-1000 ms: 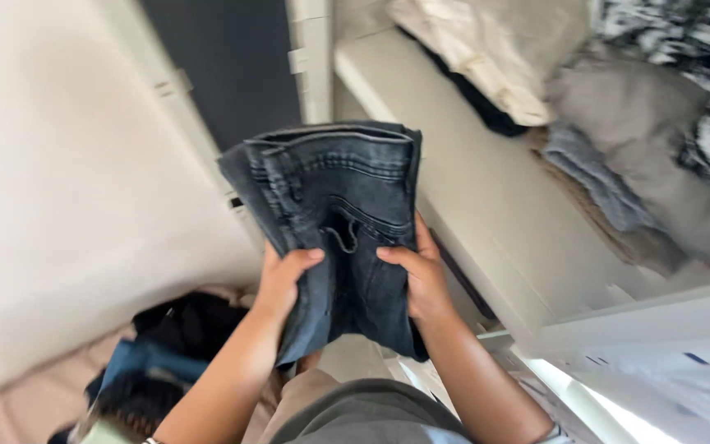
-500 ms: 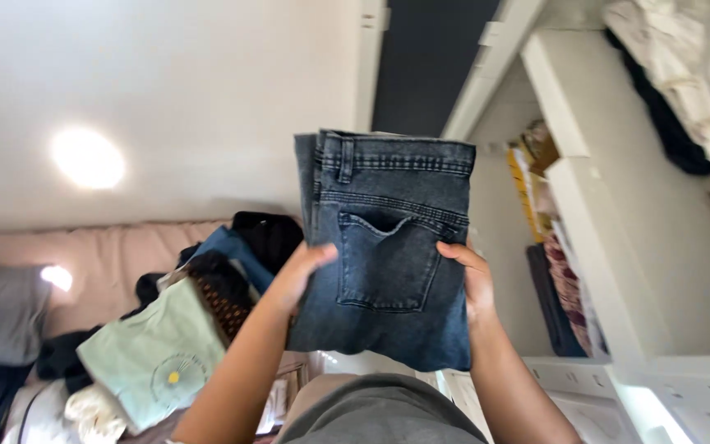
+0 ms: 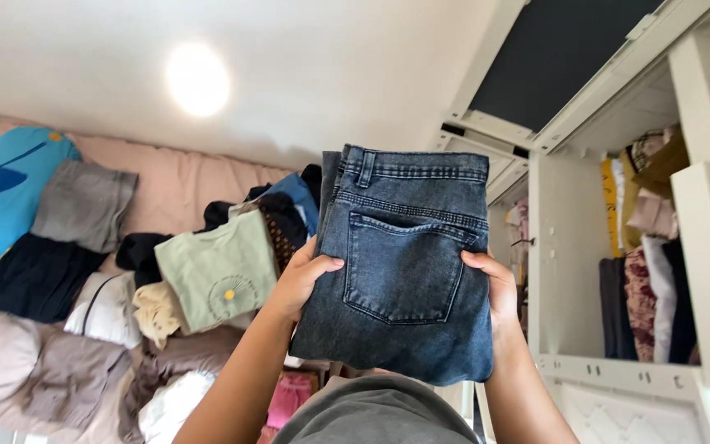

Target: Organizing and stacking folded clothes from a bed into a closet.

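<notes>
A folded pair of dark grey-blue jeans is held up in front of me, back pocket facing the camera and waistband on top. My left hand grips its left edge, thumb over the front. My right hand grips the right edge the same way. Both forearms rise from the bottom of the view.
A bed on the left holds piles of clothes: a light green T-shirt, a grey folded garment, a blue pillow. An open white wardrobe on the right has hanging clothes inside.
The view has swung left from the wardrobe shelf toward the bed. The jeans stay gripped in both hands and now sit upright, pocket facing me.
</notes>
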